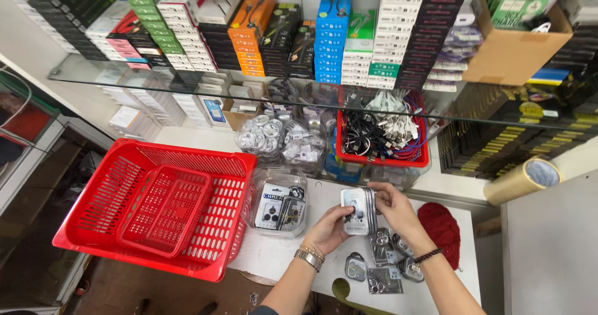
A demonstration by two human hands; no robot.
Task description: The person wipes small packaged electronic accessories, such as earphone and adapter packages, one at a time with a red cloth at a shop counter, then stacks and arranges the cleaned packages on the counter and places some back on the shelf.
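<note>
Head view shows both hands at lower centre of the frame, over a white table (pixel 280 253). Left hand (pixel 330 228) and right hand (pixel 391 208) are closed together on a stack of small clear packs (pixel 358 211), held upright just above the table; the left thumb lies on the front pack, the right fingers wrap the far side. My reading is that the packs are being gathered and squared into one bundle. A next move would call for a firm pinch from both sides so the slippery packs do not fan out.

More loose packs (pixel 377 265) of the same kind lie flat on the table just below the hands. Left of the hands stands a clear bag (pixel 278 204) with carded packs inside, white and dark. Further left, a red basket (pixel 124 184) holds a smaller red basket (pixel 165 209) nested in it. At upper centre a red tray (pixel 383 159) is full of black, white and blue cables, with clear bags (pixel 280 141) of small round items beside it. Above, a glass shelf (pixel 93 75) carries rows of slim boxes (pixel 330 35) in black, green, white, orange and blue. A brown carton (pixel 511 53) sits at upper right, a tape roll (pixel 523 179) at right, and a red woolly thing (pixel 443 226) just right of the right wrist
</note>
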